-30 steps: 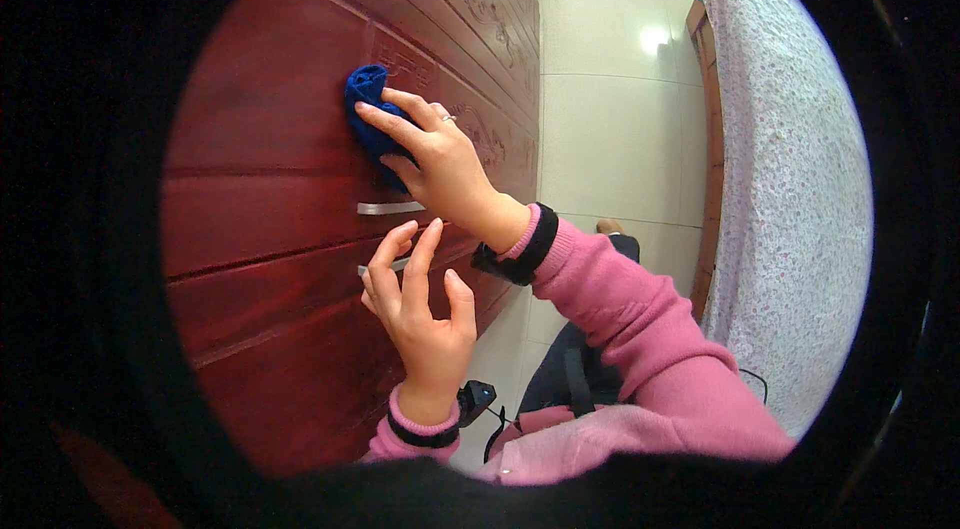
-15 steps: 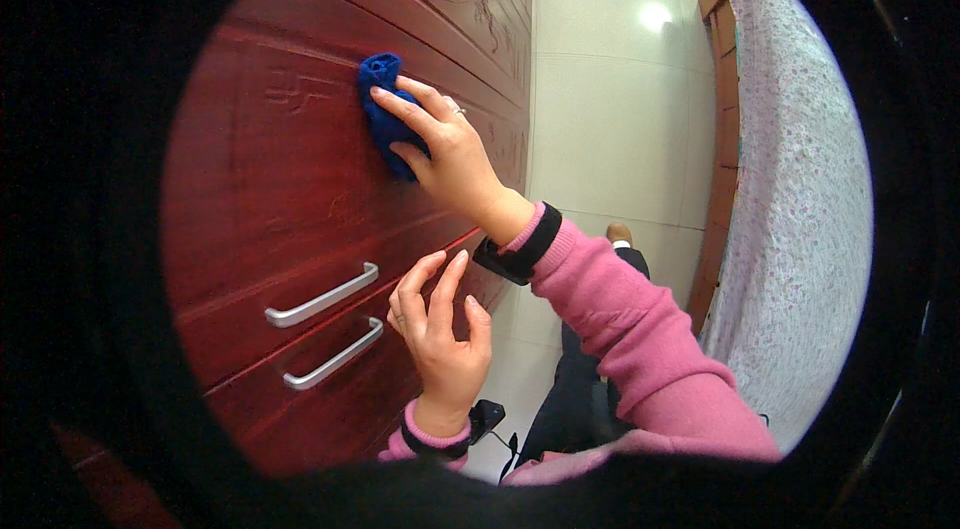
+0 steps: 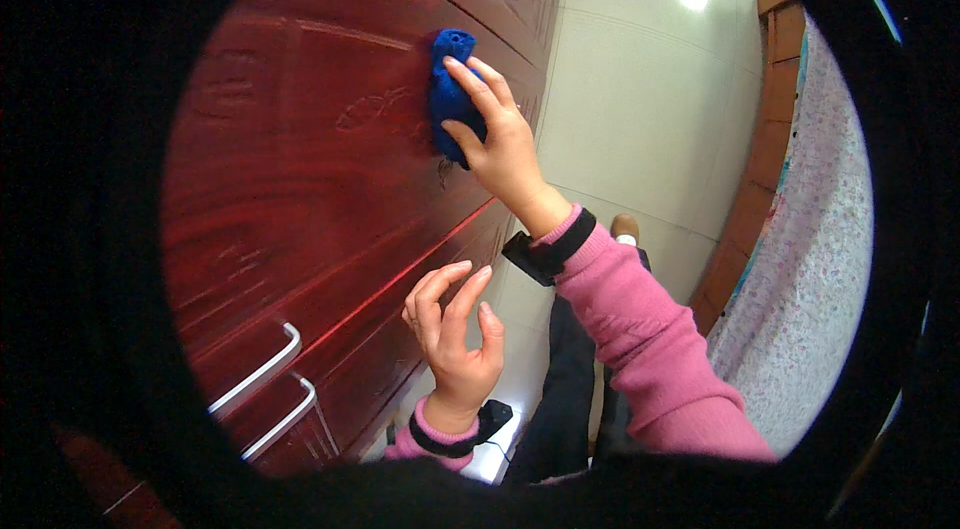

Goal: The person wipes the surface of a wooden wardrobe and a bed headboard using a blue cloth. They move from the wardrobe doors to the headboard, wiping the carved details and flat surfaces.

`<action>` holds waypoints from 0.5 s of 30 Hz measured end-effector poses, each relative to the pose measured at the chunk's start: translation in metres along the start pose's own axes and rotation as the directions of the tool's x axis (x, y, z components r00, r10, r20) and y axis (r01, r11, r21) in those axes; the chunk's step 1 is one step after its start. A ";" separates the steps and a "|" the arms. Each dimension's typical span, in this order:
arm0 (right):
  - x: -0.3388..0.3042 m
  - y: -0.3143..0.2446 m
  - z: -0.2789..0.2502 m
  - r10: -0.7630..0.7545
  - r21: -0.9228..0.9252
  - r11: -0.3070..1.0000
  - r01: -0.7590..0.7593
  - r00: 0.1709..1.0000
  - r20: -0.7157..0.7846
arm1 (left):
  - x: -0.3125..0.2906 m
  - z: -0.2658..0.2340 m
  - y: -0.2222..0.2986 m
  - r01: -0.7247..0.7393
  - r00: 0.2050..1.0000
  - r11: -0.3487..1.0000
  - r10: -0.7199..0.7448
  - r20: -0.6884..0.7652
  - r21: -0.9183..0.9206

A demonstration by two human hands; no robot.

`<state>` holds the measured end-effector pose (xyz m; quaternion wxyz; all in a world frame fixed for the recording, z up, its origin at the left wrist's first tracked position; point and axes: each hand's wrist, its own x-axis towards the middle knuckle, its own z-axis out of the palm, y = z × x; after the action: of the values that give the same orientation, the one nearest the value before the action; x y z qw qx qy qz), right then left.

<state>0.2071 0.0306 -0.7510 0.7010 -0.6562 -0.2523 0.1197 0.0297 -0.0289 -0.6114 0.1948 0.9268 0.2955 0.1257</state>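
My right hand [image 3: 500, 144] presses a folded blue cloth [image 3: 449, 94] against the dark red wooden cabinet front [image 3: 330, 179]. Its fingers lie over the cloth's right side, with the thumb lower down. The cloth touches a panel with carved marks, close to the cabinet's right part. Below it, my left hand [image 3: 450, 334] hovers in front of the cabinet with nothing in it. The left fingers are curved and spread apart from the thumb. Both wrists wear black straps with small black devices over pink sleeves.
Two silver bar handles [image 3: 262, 374] sit on the cabinet at lower left. Pale floor tiles [image 3: 640, 109] run between the cabinet and a bed with a wooden side [image 3: 765, 164] and a floral cover [image 3: 800, 259]. My legs [image 3: 555, 379] and a brown shoe [image 3: 625, 226] show below.
My right hand has moved the blue cloth rightward along the cabinet front. The view has shifted, so the handles appear lower and further left. My left hand keeps its curved pose.
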 end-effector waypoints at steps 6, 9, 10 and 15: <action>-0.019 0.020 0.000 0.072 0.028 0.997 -0.073 0.997 0.041 | -0.002 0.007 -0.009 0.033 0.999 0.999 -0.032 -0.015 0.010; -0.016 0.006 -0.003 0.020 0.068 0.997 -0.022 0.999 0.028 | -0.001 0.000 -0.010 0.027 1.000 0.999 -0.026 -0.014 0.034; -0.019 -0.001 -0.004 0.010 0.066 0.998 -0.013 0.999 0.047 | -0.004 -0.001 -0.013 0.041 0.999 0.998 -0.041 -0.015 0.037; -0.045 -0.046 0.005 -0.073 0.144 0.988 0.061 0.994 0.079 | -0.019 -0.016 -0.026 0.011 0.999 1.000 -0.011 -0.045 0.008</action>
<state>0.1589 0.0068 -0.7149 0.7380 -0.5906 -0.2945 0.1409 -0.0039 -0.0167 -0.6110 0.1850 0.9229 0.3053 0.1442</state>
